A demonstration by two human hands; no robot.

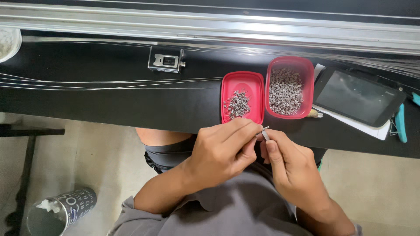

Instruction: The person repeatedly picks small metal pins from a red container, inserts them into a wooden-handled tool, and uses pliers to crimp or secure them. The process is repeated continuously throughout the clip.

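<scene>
I have both hands together just below the edge of the black bench (109,105), over my lap. My left hand (221,150) is curled, its fingertips pinched at a small grey metal part (265,130); my right hand (291,168) meets it from the other side, thumb and forefinger closed on the same part, so the piece sits squeezed between the two hands, its tip poking up just above the fingers. It is too small for me to tell its exact shape. Just beyond the left fingertips lies a red lid (243,97) with a small heap of the same metal pieces, and just beside it, beyond my right hand, a red tub (289,87) well filled with them; the two red containers touch or nearly touch. Farther right of the right hand lies a dark tablet (356,96) on a sheet of paper, and past it teal-handled pliers (400,126). Well beyond the left hand, thin wires (109,83) run across the bench, with a small metal fixture (166,60) behind them. Down on the floor, far left of my left elbow, stands a tin can (59,212).
</scene>
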